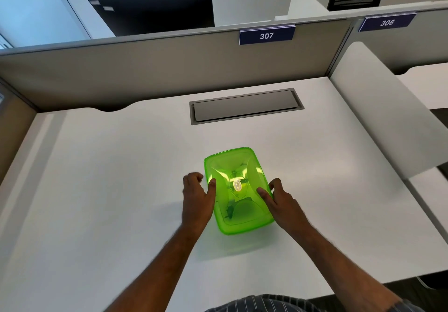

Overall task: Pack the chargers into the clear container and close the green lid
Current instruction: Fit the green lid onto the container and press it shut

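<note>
A translucent green lid [236, 163] lies on top of the container in the middle of the white desk [97, 190]. The clear container below it is almost wholly hidden by the lid. Dim shapes show through the green plastic; I cannot tell them apart as chargers. My left hand [197, 195] rests at the lid's left edge, thumb on the rim and fingers curled down the side. My right hand [278, 197] holds the right edge in the same way, thumb on top.
A grey cable hatch [246, 105] is set into the desk behind the container. Grey partition walls [145, 69] close off the back and left; a white divider [388, 117] stands on the right. Number plates 307 and 306 hang on the partition.
</note>
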Motion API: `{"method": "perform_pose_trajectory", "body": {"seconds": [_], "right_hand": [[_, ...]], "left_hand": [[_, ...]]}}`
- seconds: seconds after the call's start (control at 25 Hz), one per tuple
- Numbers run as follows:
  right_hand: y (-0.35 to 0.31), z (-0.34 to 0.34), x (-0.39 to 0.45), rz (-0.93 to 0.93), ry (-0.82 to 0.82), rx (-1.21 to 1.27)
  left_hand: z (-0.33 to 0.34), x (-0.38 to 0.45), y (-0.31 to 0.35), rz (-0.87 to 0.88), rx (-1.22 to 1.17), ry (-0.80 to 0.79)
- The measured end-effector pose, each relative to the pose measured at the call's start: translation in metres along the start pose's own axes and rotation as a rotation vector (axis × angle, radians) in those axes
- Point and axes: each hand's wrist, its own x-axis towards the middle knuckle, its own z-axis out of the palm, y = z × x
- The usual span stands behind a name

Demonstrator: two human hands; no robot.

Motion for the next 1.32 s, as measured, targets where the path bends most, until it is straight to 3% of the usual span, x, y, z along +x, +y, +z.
{"method": "perform_pose_trajectory", "body": {"seconds": [0.12,0.28,0.44,0.6,0.72,0.88,1.08,1.32], "right_hand": [[0.005,-0.009,0.014,-0.056,-0.008,-0.016],[0.012,-0.022,0.039,-0.109,-0.056,-0.009],[0.014,-0.032,0.059,-0.163,-0.110,0.004],[0.007,-0.042,0.074,-0.215,-0.101,-0.093],[0.001,-0.042,0.079,-0.148,-0.022,-0.064],[0.000,-0.039,0.071,-0.038,0.078,0.199],[0.011,-0.027,0.039,0.122,-0.041,0.391],[0.017,-0.020,0.012,0.106,-0.074,0.488]], "left_hand": [[-0.004,0.036,0.015,0.115,0.204,0.028],[-0.001,0.068,0.026,0.096,0.298,-0.120],[0.003,0.080,0.020,0.051,0.243,-0.245],[-0.002,0.070,0.001,0.010,0.104,-0.192],[-0.009,0.055,-0.015,-0.031,0.030,-0.165],[-0.020,0.034,-0.033,-0.093,0.006,-0.171],[-0.023,-0.005,-0.043,-0.176,-0.069,-0.173],[-0.027,-0.028,-0.047,-0.184,-0.099,-0.195]]}}
